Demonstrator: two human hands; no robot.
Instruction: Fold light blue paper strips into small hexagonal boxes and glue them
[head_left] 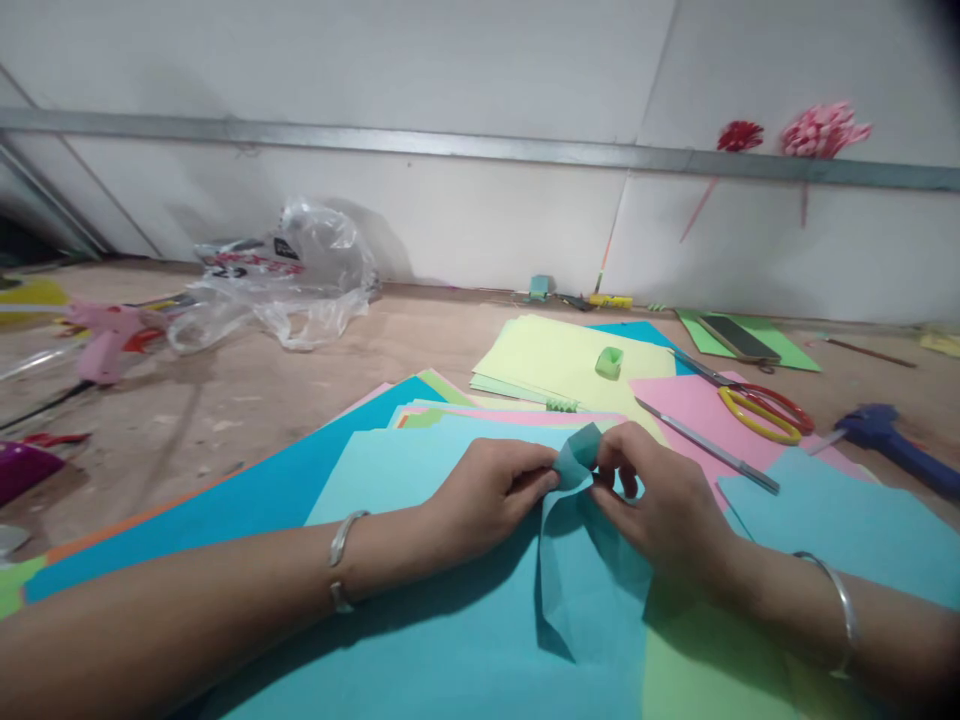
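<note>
While the left hand [487, 492] pinches one edge, the right hand [660, 500] pinches the other side of the teal paper strip [581, 560] above the counter [247, 390].

2 hands [487, 495], 2 paper flowers [823, 130]

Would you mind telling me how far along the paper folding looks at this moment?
Early stage. Done: two paper flowers already hang on the wall. In hand: the left hand and right hand pinch the top of a teal paper strip, only its upper end creased. Left: the rest of the strip hangs unfolded, and the scissors lie untouched.
</note>
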